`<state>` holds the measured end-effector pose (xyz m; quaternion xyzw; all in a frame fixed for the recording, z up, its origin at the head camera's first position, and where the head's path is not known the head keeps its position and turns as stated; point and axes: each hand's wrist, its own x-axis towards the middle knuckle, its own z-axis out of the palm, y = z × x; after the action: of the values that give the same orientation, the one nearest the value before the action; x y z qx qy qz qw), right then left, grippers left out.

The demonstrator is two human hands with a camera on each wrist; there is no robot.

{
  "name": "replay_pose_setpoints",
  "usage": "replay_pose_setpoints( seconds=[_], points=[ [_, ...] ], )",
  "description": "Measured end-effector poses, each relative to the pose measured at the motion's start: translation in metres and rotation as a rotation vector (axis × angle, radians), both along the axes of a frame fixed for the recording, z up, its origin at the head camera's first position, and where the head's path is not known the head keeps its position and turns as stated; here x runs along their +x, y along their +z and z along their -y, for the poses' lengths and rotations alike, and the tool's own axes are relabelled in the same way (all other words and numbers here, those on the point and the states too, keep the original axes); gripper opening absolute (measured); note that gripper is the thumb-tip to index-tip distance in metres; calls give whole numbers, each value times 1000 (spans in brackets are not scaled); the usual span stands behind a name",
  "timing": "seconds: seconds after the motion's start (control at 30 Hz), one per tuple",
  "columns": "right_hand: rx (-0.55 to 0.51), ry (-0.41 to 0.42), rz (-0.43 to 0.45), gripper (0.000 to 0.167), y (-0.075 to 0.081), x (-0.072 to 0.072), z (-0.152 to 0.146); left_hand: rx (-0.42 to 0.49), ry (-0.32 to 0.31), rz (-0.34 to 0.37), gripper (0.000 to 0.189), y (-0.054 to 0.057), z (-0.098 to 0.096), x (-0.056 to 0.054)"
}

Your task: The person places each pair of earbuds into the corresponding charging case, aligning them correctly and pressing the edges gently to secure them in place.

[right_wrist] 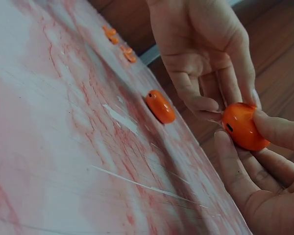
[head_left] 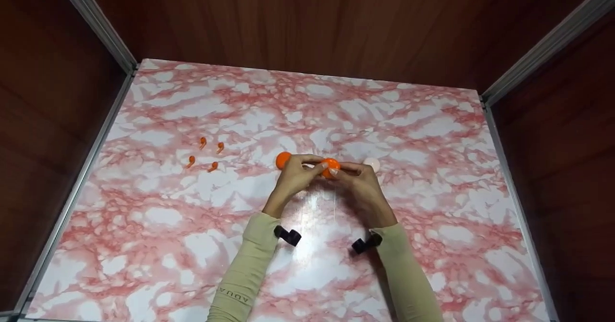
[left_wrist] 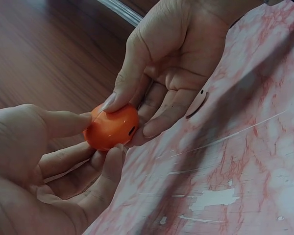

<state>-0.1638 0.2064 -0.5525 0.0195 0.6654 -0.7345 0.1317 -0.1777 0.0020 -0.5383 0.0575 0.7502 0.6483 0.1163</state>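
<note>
Both hands hold one glossy orange earbud case (head_left: pixel 330 168) above the table, its small black slot visible in both wrist views. My left hand (head_left: pixel 297 175) pinches it from one side, thumb on top and fingers below. From the other side my right hand (head_left: pixel 361 180) grips the same case (right_wrist: pixel 245 126) between thumb and fingers. A second orange earbud case (right_wrist: pixel 160 106) lies on the table beside the left hand. Partly hidden behind the right hand is a pale pink case (head_left: pixel 372 164) with a dark dot on its side.
Several loose orange earbuds (head_left: pixel 202 142) lie spread out on the left of the table. The pink-and-white marbled tabletop (head_left: pixel 168 245) has dark wood panels (head_left: pixel 307 24) at its back and sides, with metal corner rails (head_left: pixel 96 24).
</note>
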Motion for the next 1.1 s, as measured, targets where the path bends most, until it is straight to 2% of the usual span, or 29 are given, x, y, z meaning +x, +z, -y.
replay_pose_setpoints(
  seconds=[0.23,0.37,0.77,0.9,1.1],
  points=[
    [-14,2,31,42,0,-1,1,-64,5,-17,23,0,-2,-3],
    [-21,-1,47,42,3,-2,1,-62,1,-26,25,1,-3,-5],
    [-16,-9,-23,37,3,-4,0,-26,1,-41,27,1,-6,-6],
    [7,4,-44,37,3,-4,-1,-45,11,-56,27,0,-8,-6],
    [-3,-4,-19,39,2,-4,2,-61,40,-23,27,0,-8,-5]
  ],
)
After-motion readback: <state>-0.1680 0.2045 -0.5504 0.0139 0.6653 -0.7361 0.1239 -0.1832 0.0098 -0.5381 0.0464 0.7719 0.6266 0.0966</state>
